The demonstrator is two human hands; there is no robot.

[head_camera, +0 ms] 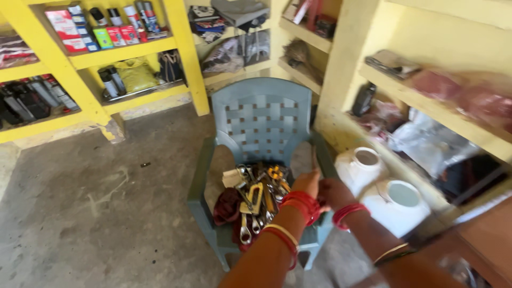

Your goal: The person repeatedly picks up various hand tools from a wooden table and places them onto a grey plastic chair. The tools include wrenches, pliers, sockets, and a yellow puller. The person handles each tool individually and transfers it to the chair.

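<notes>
fingers of left hand (pixel 306 184) over tools (pixel 258 200) | right hand (pixel 333 193) beside | chair (pixel 264 117)

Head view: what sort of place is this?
Probably a small repair workshop or parts store. Yellow shelves carry spray cans and boxed goods, and a plastic chair holds a pile of spanners that the left hand reaches toward.

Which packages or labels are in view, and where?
Boxes: top left shelf, small, red and white.
Spray cans: same shelf, upright, labelled.
Bottles: lower left shelf, leaning, dark and silver.
Jugs: floor right of chair, white, open-topped.
No screens or signs.
</notes>
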